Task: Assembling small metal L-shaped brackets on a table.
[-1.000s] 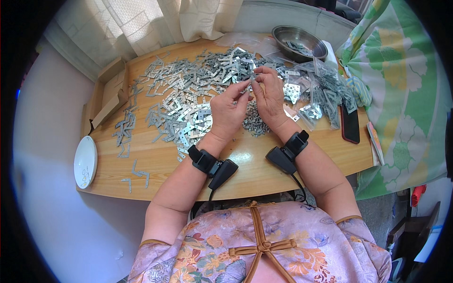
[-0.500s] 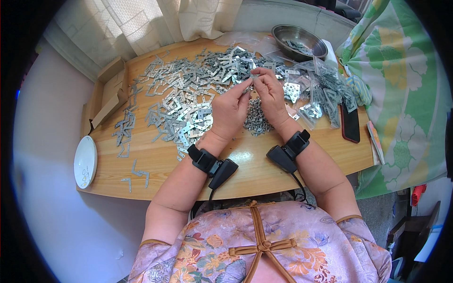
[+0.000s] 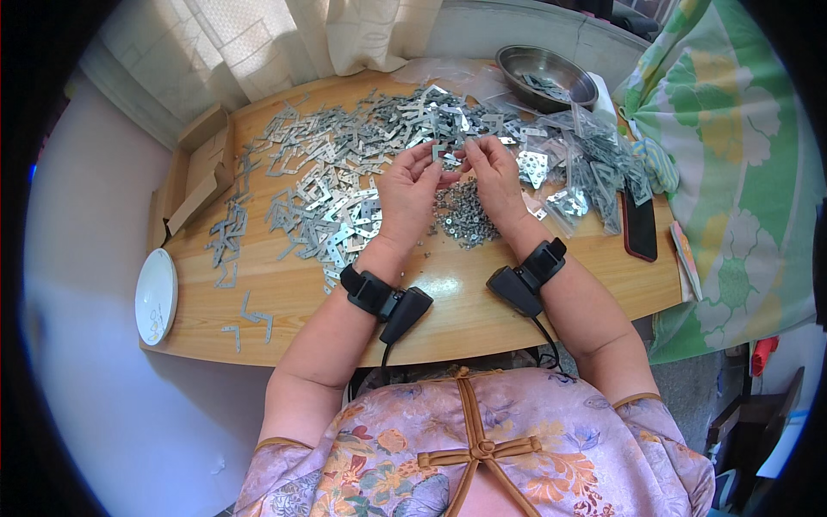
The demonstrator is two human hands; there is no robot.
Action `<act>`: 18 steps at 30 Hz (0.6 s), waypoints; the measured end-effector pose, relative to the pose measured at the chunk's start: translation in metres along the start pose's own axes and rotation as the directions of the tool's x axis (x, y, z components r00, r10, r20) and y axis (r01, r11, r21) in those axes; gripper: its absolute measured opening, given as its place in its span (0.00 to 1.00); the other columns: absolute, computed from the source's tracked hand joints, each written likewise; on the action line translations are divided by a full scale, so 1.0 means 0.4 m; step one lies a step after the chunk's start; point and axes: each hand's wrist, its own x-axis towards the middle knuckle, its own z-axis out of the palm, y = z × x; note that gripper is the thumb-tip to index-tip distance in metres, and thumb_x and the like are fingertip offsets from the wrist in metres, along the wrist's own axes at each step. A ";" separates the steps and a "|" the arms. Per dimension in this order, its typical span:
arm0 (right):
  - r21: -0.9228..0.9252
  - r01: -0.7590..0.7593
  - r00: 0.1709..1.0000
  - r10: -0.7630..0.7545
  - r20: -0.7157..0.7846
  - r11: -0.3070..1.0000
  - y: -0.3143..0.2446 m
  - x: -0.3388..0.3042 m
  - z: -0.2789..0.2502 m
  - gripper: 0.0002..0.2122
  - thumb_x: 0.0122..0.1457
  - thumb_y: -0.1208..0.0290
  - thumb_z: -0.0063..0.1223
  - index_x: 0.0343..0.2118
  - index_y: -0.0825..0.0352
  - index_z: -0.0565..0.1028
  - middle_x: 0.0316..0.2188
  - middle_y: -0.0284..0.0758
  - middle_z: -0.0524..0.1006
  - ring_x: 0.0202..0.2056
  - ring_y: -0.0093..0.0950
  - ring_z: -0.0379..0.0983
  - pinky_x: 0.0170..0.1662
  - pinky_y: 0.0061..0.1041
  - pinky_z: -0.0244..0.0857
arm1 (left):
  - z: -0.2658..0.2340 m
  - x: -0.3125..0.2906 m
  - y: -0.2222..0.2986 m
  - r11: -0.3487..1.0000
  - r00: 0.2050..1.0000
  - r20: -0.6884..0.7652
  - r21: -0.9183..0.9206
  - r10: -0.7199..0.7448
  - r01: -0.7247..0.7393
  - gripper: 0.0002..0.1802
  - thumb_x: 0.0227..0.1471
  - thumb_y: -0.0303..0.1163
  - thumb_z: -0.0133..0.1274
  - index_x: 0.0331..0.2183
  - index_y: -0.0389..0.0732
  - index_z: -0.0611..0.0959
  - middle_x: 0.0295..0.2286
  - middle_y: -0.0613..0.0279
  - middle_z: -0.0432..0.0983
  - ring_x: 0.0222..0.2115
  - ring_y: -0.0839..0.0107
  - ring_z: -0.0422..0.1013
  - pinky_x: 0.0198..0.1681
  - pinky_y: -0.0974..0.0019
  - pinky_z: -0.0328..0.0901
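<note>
My left hand (image 3: 408, 196) pinches a small L-shaped metal bracket (image 3: 437, 152) between thumb and fingers, above the middle of the table. Close beside it on the right, my right hand (image 3: 497, 178) has its thumb and fingers pressed together; what they hold, if anything, is too small to make out. Beneath and between the hands lies a heap of small metal nuts or screws (image 3: 465, 215). A large pile of flat L-shaped brackets (image 3: 345, 185) spreads to the left of and beyond my hands.
At the left stand an open cardboard box (image 3: 200, 172) and a white dish (image 3: 156, 297). A steel bowl (image 3: 547, 76) with metal pieces sits at the back right. Clear plastic bags of parts (image 3: 594, 159) and a dark phone (image 3: 639, 226) lie on the right of the wooden table (image 3: 370, 332).
My hands have moved slightly apart and my left hand has shifted left, its fingers opening out around the bracket, which now shows between the hands.
</note>
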 end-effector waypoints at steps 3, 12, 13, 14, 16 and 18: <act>0.095 -0.068 0.995 0.060 0.079 0.993 -0.006 -0.001 -0.003 0.11 0.58 0.66 0.43 0.31 0.71 0.68 0.23 0.33 0.72 0.24 0.18 0.65 0.30 0.17 0.61 | -0.001 0.002 0.000 0.997 0.999 0.020 -0.068 -0.047 0.049 0.15 0.51 0.21 0.44 0.43 0.30 0.68 0.36 0.53 0.72 0.31 0.68 0.74 0.34 0.71 0.70; 0.254 -0.172 0.985 0.159 0.073 0.952 0.010 0.009 -0.013 0.08 0.57 0.68 0.47 0.29 0.69 0.71 0.22 0.30 0.73 0.25 0.16 0.65 0.30 0.15 0.60 | 0.001 -0.003 0.004 0.997 0.996 0.055 0.012 -0.073 0.073 0.14 0.50 0.21 0.46 0.41 0.31 0.68 0.32 0.55 0.74 0.31 0.71 0.74 0.33 0.74 0.69; 0.253 -0.172 0.985 0.159 0.073 0.952 0.010 0.008 -0.014 0.08 0.57 0.68 0.47 0.29 0.69 0.71 0.22 0.30 0.73 0.25 0.16 0.65 0.30 0.15 0.60 | 0.001 -0.003 0.005 0.995 0.996 0.036 0.054 -0.080 0.078 0.13 0.49 0.20 0.46 0.40 0.31 0.69 0.29 0.56 0.76 0.30 0.72 0.74 0.31 0.75 0.69; 0.254 -0.170 0.985 0.164 0.045 0.952 0.010 0.008 -0.014 0.08 0.55 0.69 0.49 0.28 0.69 0.72 0.22 0.29 0.73 0.24 0.16 0.64 0.29 0.15 0.59 | 0.003 -0.002 0.004 0.996 0.996 0.037 0.053 -0.080 0.078 0.13 0.49 0.20 0.46 0.40 0.31 0.69 0.29 0.56 0.76 0.30 0.72 0.74 0.31 0.75 0.69; 0.256 -0.168 0.985 0.169 0.020 0.952 0.004 0.006 -0.011 0.07 0.54 0.70 0.51 0.27 0.69 0.72 0.22 0.28 0.72 0.23 0.16 0.64 0.27 0.15 0.59 | 0.003 -0.003 0.004 0.988 0.998 0.033 0.146 -0.046 0.041 0.11 0.49 0.21 0.47 0.37 0.30 0.72 0.27 0.58 0.76 0.27 0.75 0.74 0.28 0.77 0.68; 0.210 -0.112 0.993 0.114 0.004 0.971 -0.005 0.006 -0.009 0.07 0.53 0.71 0.52 0.28 0.69 0.74 0.23 0.28 0.74 0.23 0.14 0.64 0.28 0.14 0.59 | -0.004 0.004 -0.021 0.980 0.994 0.062 0.185 -0.094 0.081 0.09 0.49 0.21 0.47 0.36 0.30 0.73 0.26 0.58 0.76 0.26 0.75 0.74 0.27 0.77 0.68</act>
